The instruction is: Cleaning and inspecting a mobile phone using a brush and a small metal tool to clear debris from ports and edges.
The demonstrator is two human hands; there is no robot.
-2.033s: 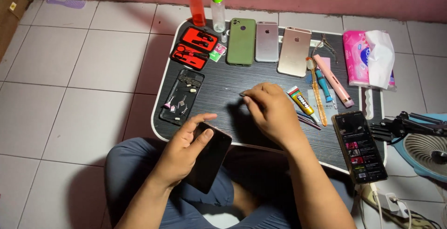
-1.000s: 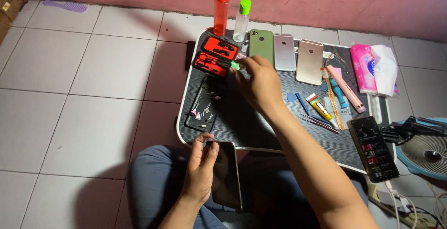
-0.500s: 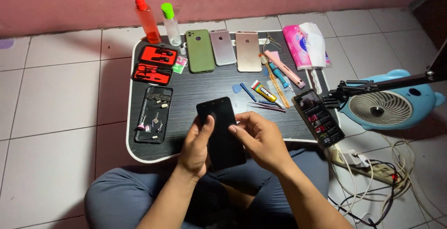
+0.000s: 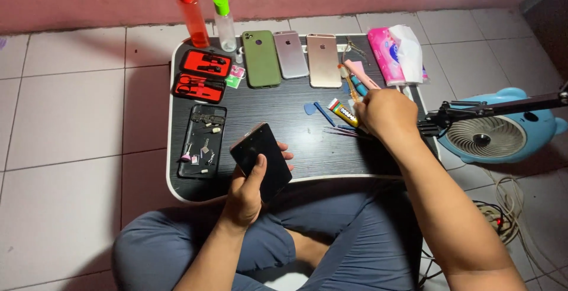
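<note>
Left hand [image 4: 247, 191] gripping, right hand [image 4: 383, 112] outstretched.

Around the glue tube [image 4: 343, 113] the worktop [image 4: 278, 110] is crowded: picks and tools just beside it, three phones behind it. Left of it, toward the parts tray [image 4: 203, 140], lies bare passing room.

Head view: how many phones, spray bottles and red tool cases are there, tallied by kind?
Phones: 4, namely a green phone, a silver-pink phone and a gold phone lying back-up on the black lap table, plus a black-screened phone in the left hand.
Spray bottles: 2, one orange, one clear with a green cap.
Red tool cases: 2.
Total: 8.
</note>
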